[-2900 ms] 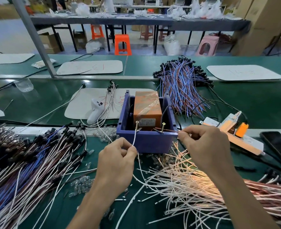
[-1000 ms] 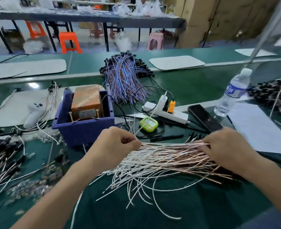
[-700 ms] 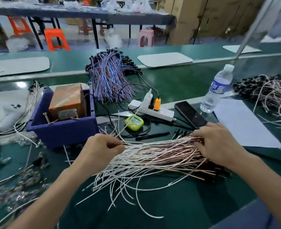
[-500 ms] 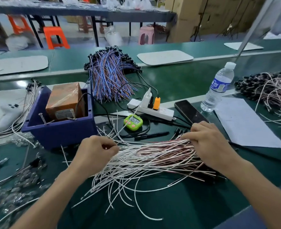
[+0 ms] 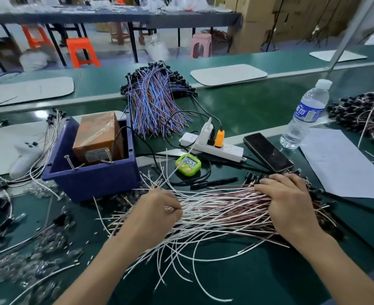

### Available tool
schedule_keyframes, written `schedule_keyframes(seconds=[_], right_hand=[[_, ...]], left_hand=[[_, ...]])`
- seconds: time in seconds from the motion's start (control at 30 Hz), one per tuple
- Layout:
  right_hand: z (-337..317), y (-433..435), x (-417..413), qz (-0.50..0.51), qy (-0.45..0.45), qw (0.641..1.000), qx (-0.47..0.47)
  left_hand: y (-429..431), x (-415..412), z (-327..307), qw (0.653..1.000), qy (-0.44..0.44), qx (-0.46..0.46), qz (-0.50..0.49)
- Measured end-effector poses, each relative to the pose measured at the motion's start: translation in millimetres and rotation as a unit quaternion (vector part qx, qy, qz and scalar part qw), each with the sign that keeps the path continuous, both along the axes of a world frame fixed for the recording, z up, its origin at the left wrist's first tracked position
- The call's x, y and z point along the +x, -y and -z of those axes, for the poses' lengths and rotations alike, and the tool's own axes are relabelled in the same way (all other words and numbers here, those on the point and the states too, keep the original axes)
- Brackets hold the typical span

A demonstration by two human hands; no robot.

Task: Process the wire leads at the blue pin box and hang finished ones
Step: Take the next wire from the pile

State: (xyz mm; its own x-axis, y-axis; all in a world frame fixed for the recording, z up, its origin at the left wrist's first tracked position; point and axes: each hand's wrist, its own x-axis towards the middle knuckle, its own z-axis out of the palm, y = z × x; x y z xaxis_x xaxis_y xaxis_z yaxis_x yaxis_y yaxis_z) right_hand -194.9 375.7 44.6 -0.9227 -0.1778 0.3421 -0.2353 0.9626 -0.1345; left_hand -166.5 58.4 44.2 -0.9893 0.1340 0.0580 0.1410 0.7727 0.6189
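A loose bundle of white and reddish wire leads (image 5: 221, 208) lies across the green mat in front of me. My left hand (image 5: 153, 214) is curled at the bundle's left end and pinches a few lead tips. My right hand (image 5: 288, 203) lies flat on the bundle's right end, fingers spread over the black connectors. The blue pin box (image 5: 91, 175) stands to the upper left of my left hand, with an orange taped block (image 5: 98, 135) inside and two metal pins at its front rim.
Behind the bundle lie a green timer (image 5: 187, 165), a black pen (image 5: 214, 182), a white power strip (image 5: 212, 146), a phone (image 5: 267, 151), a water bottle (image 5: 305, 115) and white paper (image 5: 338, 164). A blue-orange lead pile (image 5: 157, 100) sits behind the box. Black-tipped leads (image 5: 10, 234) cover the left.
My view swung right from the blue box to the lead bundle. Both hands left the box's pins and came down onto the bundle; over the last second they have barely shifted.
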Motion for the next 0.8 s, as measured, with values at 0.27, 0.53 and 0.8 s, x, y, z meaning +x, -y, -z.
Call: schedule_keyframes(seconds=[0.27,0.53,0.8], right_hand=[[-29.9,28.3,-2.2,-0.01,0.158,0.986,-0.045],[-8.9,139.6,39.5,-0.158,0.199,0.956,-0.149],[-32.3,255.8,34.0,-0.255,0.239,0.919,-0.185]], left_hand=[[9.6,-0.6,-1.9,0.997,0.035,0.038,-0.049],[26.4,5.4,-15.0,0.99,0.031,0.116,-0.079],[104.7,47.1,-28.2,0.972,-0.027,0.152,-0.178]])
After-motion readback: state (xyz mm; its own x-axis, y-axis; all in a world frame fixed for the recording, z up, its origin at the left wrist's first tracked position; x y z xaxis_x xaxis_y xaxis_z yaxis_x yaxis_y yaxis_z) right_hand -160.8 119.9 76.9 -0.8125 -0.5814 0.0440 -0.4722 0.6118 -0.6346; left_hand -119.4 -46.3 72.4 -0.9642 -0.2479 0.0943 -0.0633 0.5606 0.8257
